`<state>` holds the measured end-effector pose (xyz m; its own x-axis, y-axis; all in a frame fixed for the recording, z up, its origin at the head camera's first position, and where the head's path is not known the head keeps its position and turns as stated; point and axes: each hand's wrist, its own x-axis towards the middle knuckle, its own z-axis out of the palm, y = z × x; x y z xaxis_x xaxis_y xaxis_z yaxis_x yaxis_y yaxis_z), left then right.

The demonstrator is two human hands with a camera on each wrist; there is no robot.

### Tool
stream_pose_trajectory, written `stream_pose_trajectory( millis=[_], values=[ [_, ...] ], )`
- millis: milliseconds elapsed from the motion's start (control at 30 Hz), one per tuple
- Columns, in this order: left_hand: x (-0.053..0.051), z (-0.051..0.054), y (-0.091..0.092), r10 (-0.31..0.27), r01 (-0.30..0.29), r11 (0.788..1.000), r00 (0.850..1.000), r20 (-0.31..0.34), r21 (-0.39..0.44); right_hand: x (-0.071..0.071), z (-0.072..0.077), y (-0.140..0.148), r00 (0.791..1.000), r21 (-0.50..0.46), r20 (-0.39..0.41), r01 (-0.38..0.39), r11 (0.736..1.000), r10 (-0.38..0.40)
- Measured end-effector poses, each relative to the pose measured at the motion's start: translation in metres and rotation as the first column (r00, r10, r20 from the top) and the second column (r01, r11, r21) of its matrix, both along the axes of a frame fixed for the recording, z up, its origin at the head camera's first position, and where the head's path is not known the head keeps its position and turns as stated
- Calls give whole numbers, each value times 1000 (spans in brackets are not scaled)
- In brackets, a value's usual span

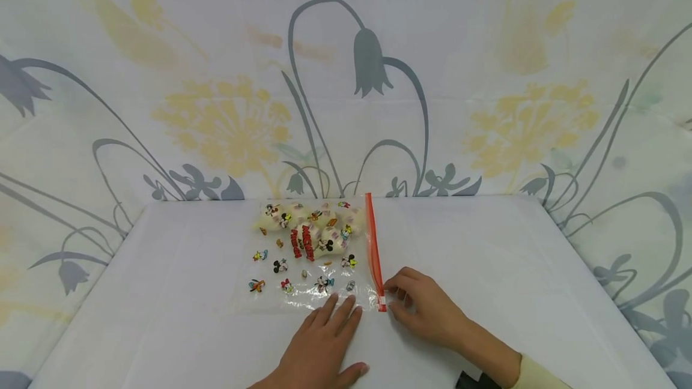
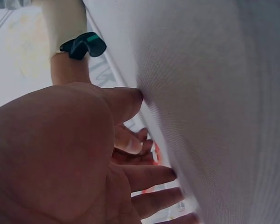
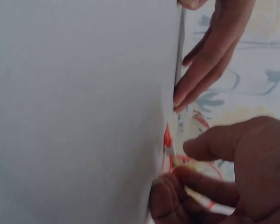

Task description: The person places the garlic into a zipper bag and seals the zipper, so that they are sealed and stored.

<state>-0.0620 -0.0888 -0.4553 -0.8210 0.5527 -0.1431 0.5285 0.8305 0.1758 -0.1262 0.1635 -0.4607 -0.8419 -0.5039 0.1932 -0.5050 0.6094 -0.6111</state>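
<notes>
A clear zip bag (image 1: 303, 272) printed with cartoon characters lies flat, its red zip strip (image 1: 373, 245) along the right side. Several pale rounded pieces (image 1: 331, 241) are inside, mostly toward the far edge; their kind is unclear. My left hand (image 1: 323, 341) is spread, fingertips resting at the bag's near edge. Beside the near end of the strip, by a small white slider (image 1: 382, 301), is my right hand (image 1: 427, 308). Its fingers are loosely bent. The right wrist view shows a gap between the thumb (image 3: 200, 148) and the other fingers, with nothing pinched there.
The bag lies on a white table (image 1: 178, 293). A flower-patterned cloth (image 1: 459, 107) rises behind the table and along both sides. A black wrist strap (image 2: 84, 45) sits on the right forearm, below a pale sleeve.
</notes>
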Motion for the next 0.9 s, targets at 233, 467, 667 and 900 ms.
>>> stream_pose_trajectory(
  millis=[233, 467, 667, 900],
  values=[
    [1, -1, 0, -3, 3, 1000, 1000, -19, -5, 0, 3, -18, 975, 101, 112, 181, 978, -192],
    [1, -2, 1, -6, 6, 1000, 1000, -14, -11, 0, 5, -30, 939, 180, 170, 269, 946, -299],
    [0, -3, 0, -12, 12, 1000, 1000, -27, -22, -1, 8, -32, 929, 144, 210, 279, 949, -305],
    [-1, -2, 1, -8, 8, 1000, 1000, 13, -11, -6, 12, -33, 911, 23, 334, 249, 968, -242]
  ],
)
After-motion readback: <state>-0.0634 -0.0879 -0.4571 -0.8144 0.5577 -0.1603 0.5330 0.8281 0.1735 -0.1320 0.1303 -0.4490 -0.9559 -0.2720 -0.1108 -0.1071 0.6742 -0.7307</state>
